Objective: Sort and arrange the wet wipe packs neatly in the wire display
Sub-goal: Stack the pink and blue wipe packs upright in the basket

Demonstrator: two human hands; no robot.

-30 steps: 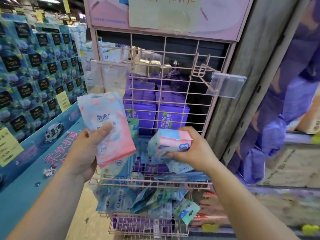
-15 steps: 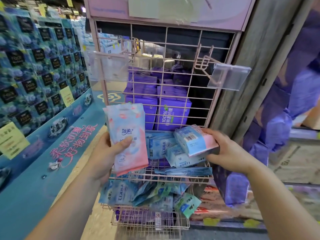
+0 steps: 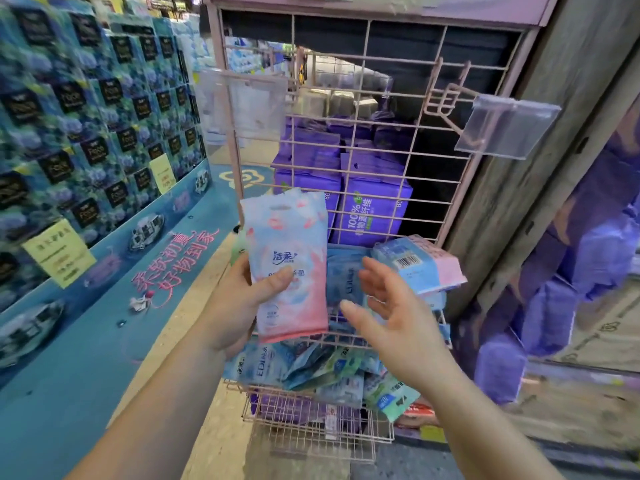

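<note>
Shop aisle behind the pink wire display (image 3: 349,174), I am gripping a pink-and-blue wipe pack (image 3: 289,268) in my left hand (image 3: 235,306), my right hand (image 3: 391,313) open and empty beside the barcode pack (image 3: 420,268) at the basket's right edge, likely seating it next.

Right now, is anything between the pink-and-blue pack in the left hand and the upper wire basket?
Only partly. The right hand, open and empty, hovers in front of the basket. The pack in the left hand is already at the basket's left front; blue packs fill the space behind it.
</note>
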